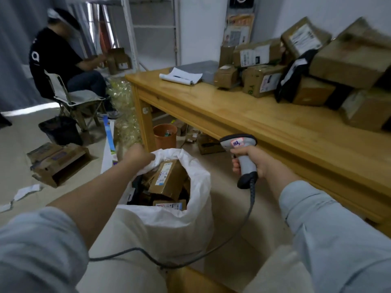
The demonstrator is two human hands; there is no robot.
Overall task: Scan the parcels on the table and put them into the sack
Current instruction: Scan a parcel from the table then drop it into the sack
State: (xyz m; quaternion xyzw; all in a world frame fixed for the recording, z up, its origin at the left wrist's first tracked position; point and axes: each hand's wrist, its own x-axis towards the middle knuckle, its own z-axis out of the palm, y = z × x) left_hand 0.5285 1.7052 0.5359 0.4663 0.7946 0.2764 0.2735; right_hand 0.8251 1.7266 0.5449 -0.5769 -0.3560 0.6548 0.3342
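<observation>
**One hand on the sack, the scanner in the other**

Close in front of me, the white sack (179, 220) stands on the floor just beside the worktop (264, 127). Cardboard parcels (167, 179) lie inside it, labels showing. The left hand (140, 156) grips the sack's far rim, its fingers curled into the fabric. The right hand (251, 163) hangs between the sack and the worktop edge. Its fingers are wrapped round the handle of a grey barcode scanner (241, 149), and the scanner's cable (252, 197) trails down across the front of the sack.

An orange bin (165, 135) sits under the worktop. Further along the top, a pile of parcels (347, 60) is heaped near the wall, with a notepad (182, 76) beside it. In the far corner, a seated person (61, 58) handles a box.
</observation>
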